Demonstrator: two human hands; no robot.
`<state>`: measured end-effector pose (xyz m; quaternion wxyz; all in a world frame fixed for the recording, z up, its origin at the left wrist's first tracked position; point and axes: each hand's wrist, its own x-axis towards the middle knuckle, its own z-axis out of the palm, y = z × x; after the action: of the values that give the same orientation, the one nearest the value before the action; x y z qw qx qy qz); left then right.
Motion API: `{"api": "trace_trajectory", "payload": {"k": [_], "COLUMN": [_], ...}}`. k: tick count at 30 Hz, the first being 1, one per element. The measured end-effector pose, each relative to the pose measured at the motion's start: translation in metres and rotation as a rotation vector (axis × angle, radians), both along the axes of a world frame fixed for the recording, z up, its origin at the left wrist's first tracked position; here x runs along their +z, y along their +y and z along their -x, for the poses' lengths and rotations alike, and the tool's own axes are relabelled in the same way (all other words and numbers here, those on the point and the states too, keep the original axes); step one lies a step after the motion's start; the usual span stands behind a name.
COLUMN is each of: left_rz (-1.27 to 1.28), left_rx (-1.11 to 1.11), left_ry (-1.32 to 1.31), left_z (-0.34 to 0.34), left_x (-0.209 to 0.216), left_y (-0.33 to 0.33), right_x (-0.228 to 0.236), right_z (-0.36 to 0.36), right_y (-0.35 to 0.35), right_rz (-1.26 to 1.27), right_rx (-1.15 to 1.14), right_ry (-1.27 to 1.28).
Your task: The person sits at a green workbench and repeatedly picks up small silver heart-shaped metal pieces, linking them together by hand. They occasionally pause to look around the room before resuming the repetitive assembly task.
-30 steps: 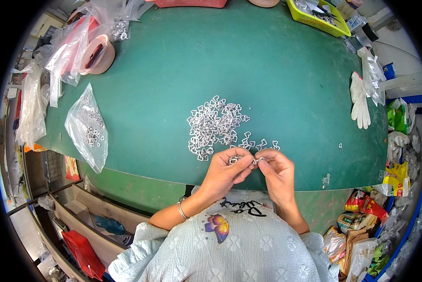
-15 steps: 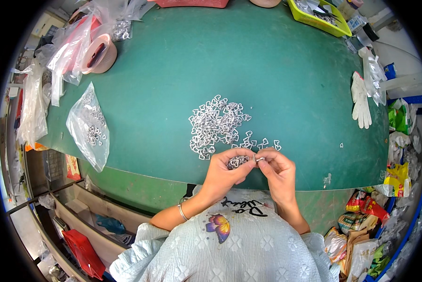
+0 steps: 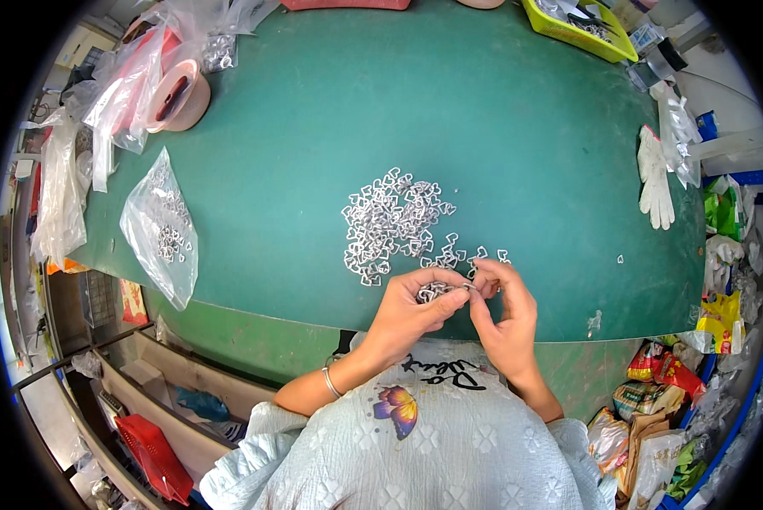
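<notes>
Two hands (image 3: 405, 310) (image 3: 511, 327) close together | left holds silver hearts (image 3: 433, 292) | heaped hearts (image 3: 387, 225) beyond

top (image 3: 432, 476): pale blue, crinkled, clover-like motifs | sleeves (image 3: 244, 463): ruffled | butterfly print (image 3: 396, 411) | black lettering (image 3: 461, 381) | left wrist: silver bangle (image 3: 330, 383)

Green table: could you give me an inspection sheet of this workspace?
Surface: green table, lightly scuffed.
Job's things: silvery heart-shaped pieces piled just beyond the hands; one lies apart at right.
Clutter: clear bag containing pieces at left; white glove at right; yellow-green tray at far right.
Hands: left hand holds several pieces; right hand is at its fingertips, grip unclear.
Cables: nothing clearly seen.
Surroundings: red basket lower left; filled packages lower right.
</notes>
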<state>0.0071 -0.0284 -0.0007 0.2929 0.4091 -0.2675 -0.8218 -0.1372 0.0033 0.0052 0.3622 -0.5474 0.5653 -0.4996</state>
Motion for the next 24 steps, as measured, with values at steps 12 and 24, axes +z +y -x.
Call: {"api": "trace_trajectory", "payload": {"k": [12,24], "left_rz": [-0.162,-0.123], "left_rx": [0.013,0.016], "left_ry": [0.329,0.413], "left_z": [-0.005,-0.011], "left_x": [-0.008,-0.018], "left_y": [-0.005,-0.004], "right_x": [-0.006,-0.031], "right_z": [0.021,0.035], "right_y": [-0.008,0.002], "right_rz": [-0.022,-0.076], "right_rx": [-0.138,0.035], "right_ry": [0.173,0.734]}}
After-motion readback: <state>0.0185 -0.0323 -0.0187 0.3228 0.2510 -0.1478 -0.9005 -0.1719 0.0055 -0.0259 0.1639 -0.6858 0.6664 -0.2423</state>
